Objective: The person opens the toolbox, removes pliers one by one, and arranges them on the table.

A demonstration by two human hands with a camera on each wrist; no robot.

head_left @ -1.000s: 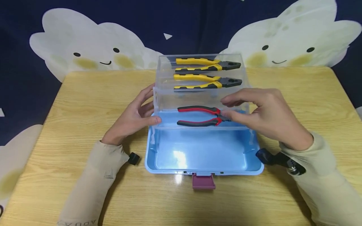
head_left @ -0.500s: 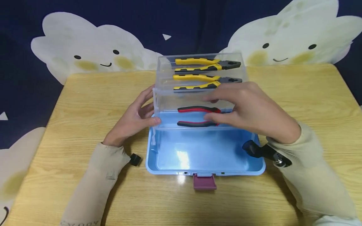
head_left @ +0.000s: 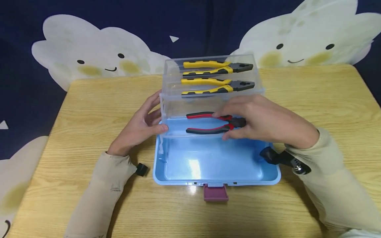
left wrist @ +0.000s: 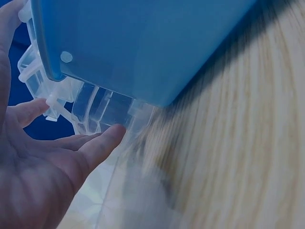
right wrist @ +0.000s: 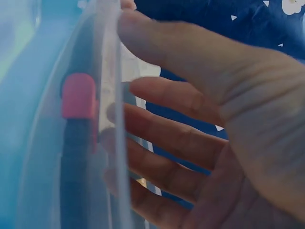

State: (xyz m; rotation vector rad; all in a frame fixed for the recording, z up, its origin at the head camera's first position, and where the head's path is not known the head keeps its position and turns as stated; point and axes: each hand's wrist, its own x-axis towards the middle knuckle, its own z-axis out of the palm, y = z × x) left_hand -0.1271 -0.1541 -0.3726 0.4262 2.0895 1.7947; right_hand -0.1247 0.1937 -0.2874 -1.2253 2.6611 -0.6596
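Observation:
A pair of red-and-black pliers point(head_left: 205, 131) lies in the lower clear tray point(head_left: 178, 135), handles to the left. My right hand point(head_left: 262, 117) reaches over the tray from the right. Its fingertips are at the upper handle and its thumb at the tray's front edge; the right wrist view shows the fingers extended past the clear rim point(right wrist: 121, 119), apart from the red grip point(right wrist: 78, 95). My left hand point(head_left: 134, 130) holds the tray's left end, thumb in front and fingers behind; in the left wrist view, fingers point(left wrist: 102, 145) are against clear plastic point(left wrist: 102, 109).
Two yellow-and-black pliers point(head_left: 221, 71) lie in the upper clear tray point(head_left: 171, 79). Below the trays stands the blue toolbox point(head_left: 190, 182) with a purple latch point(head_left: 215, 192), on a wooden table point(head_left: 89, 109). A dark curtain point(head_left: 205, 19) with clouds hangs behind.
My right hand has moved left, then lowered over the red-and-black pliers, its thumb shifting toward the tray's front edge. My left hand stays at the tray's left end.

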